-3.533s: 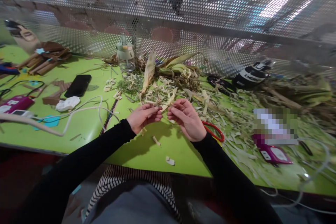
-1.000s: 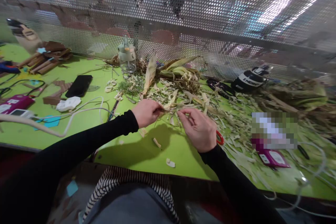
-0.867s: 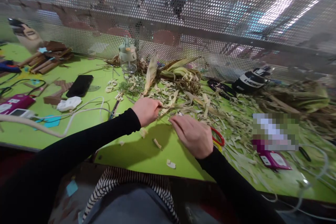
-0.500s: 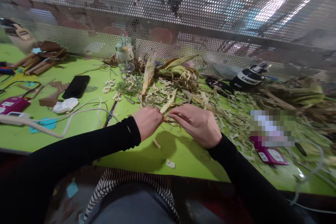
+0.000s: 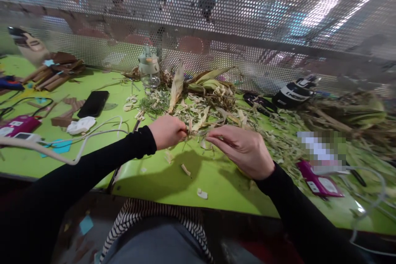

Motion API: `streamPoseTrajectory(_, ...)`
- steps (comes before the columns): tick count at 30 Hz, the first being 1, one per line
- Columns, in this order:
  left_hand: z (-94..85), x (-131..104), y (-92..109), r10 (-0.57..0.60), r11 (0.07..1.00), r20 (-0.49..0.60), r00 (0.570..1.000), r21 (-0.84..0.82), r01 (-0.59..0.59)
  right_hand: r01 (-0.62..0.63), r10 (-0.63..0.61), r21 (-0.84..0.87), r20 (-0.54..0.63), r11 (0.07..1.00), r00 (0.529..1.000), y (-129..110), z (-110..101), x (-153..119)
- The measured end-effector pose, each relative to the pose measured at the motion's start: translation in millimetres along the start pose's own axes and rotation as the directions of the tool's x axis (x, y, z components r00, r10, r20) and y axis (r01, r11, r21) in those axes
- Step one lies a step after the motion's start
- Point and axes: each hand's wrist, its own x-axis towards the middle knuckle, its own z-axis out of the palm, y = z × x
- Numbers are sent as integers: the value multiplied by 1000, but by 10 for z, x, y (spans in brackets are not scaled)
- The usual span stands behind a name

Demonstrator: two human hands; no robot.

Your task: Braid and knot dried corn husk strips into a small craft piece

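Observation:
My left hand (image 5: 168,132) is closed, its fingers curled by the near edge of a heap of torn corn husk scraps (image 5: 213,111). What it grips, if anything, is hidden behind the fingers. To its right, my right hand (image 5: 243,146) is in a pinch, thumb and fingertips together. A small pale shred shows by these fingertips, but I cannot tell whether it is held. A gap separates the two hands. Behind them stands a pale, pointed corn husk (image 5: 177,88), with green and dried husks (image 5: 213,80) beside it.
Along the back are a clear bottle (image 5: 149,68), black scissors (image 5: 258,103) and a black bottle (image 5: 295,93) before a perforated metal screen (image 5: 192,20). Left lie a phone (image 5: 93,104), cables and a brown bundle (image 5: 58,75). A magenta power strip (image 5: 320,179) lies right.
My hands have moved apart: the left shifted left and slightly up, the right slightly right. The view has also shifted a little.

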Motion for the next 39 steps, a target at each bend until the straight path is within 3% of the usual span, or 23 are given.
streamPoseTrajectory(3, -38, 25, -108, -58, 964, 63, 996, -254, 72, -36, 37, 4, -42, 999, 998, 22, 2, -72)
streamPoseTrajectory(7, -34, 22, -135, -88, 821, 231, 969, -533, 202, -70, 70, -8, -56, 998, 996, 32, -5, -118)
streamPoseTrajectory(18, 34, 65, -139, -43, 684, 399, 916, -656, 318, -52, 49, -42, -73, 998, 996, 30, -25, -154)
streamPoseTrajectory(24, -5, 31, -94, -36, 715, 408, 912, -627, 309, -79, 75, -56, -74, 995, 994, 61, -32, -185)
streamPoseTrajectory(27, -11, 7, -48, -50, 806, 354, 934, -538, 247, -79, 73, -80, -83, 994, 994, 74, -26, -197)
streamPoseTrajectory(30, 46, -23, 45, -88, 980, 120, 989, -167, 108, -41, 36, -108, -42, 993, 998, 28, -23, -202)
streamPoseTrajectory(32, 119, -51, 147, -75, 992, 1, 997, 104, 75, 16, -14, -129, 18, 991, 1000, -40, -23, -183)
streamPoseTrajectory(36, 249, -145, 393, 26, 978, 129, 991, 203, -52, 70, -67, -114, 33, 991, 997, -107, 2, -51)
streamPoseTrajectory(39, 230, -231, 474, 220, 957, 132, 967, 162, -240, -48, 48, 53, -1, 997, 999, 33, 79, 56)
